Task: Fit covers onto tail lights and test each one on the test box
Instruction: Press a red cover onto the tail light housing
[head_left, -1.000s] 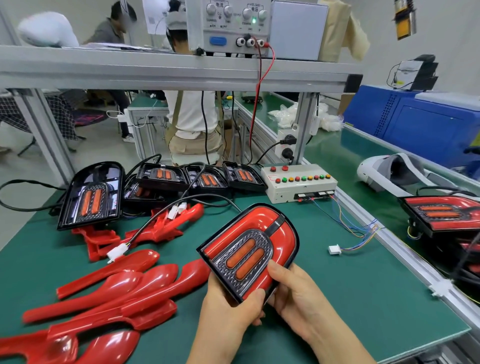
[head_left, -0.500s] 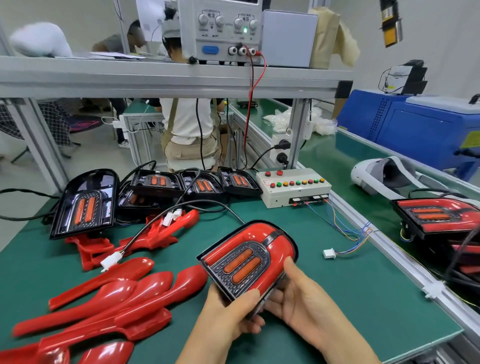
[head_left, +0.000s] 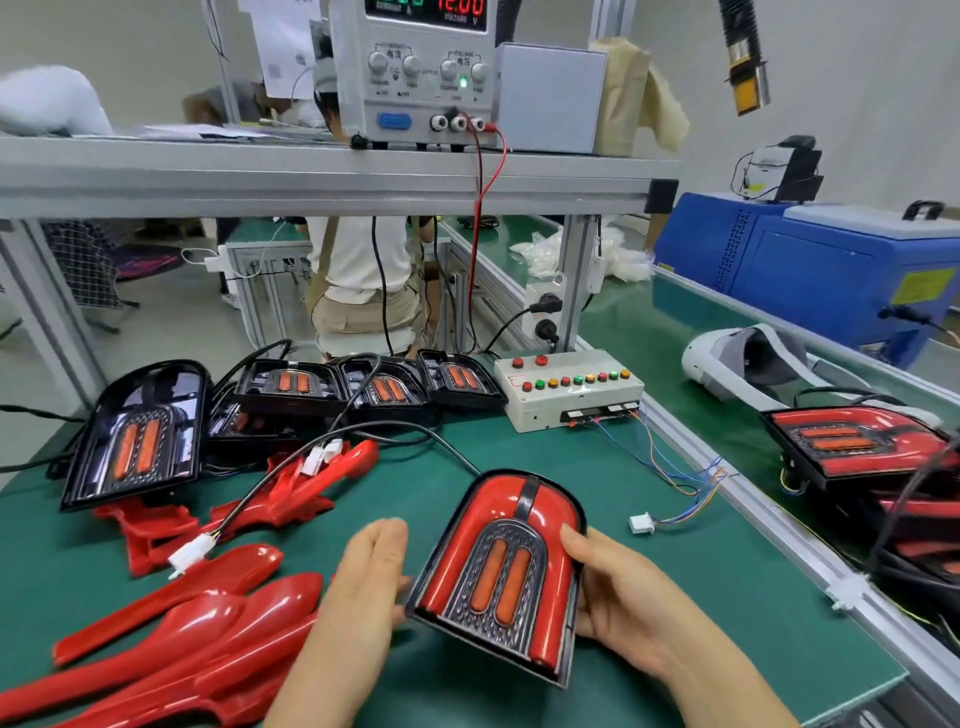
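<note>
**Covered tail light held between both hands over the green bench**

While the left hand (head_left: 363, 587) rests flat against the left edge of the tail light (head_left: 501, 577) with its fingers straight and together, the right hand (head_left: 618, 597) grips the right edge, thumb on the red cover (head_left: 519, 506) and fingers curled behind. The light is tilted, rounded end pointing away from the person, its two orange strips facing up. A black cable (head_left: 395, 431) runs from its far end across the bench (head_left: 701, 597) to a white plug (head_left: 189, 553) lying by the loose covers.

Those spare red covers (head_left: 208, 623) lie heaped at the near left, overlapping one another. Behind them, uncovered black tail lights (head_left: 137, 434) stand in a row along the back edge, one large one leaning at the far left and the others packed side by side.

The test box (head_left: 569, 387) sits at the back right of the bench, coloured buttons on top, thin coloured wires (head_left: 675, 467) trailing from its front to a small white connector (head_left: 640, 522) that lies free, just right of the held light.

On the neighbouring belt to the right, finished red lights (head_left: 857, 441) are piled beside a white headset (head_left: 748, 364). A power supply (head_left: 415, 73) on the shelf above reads 12.00.
</note>
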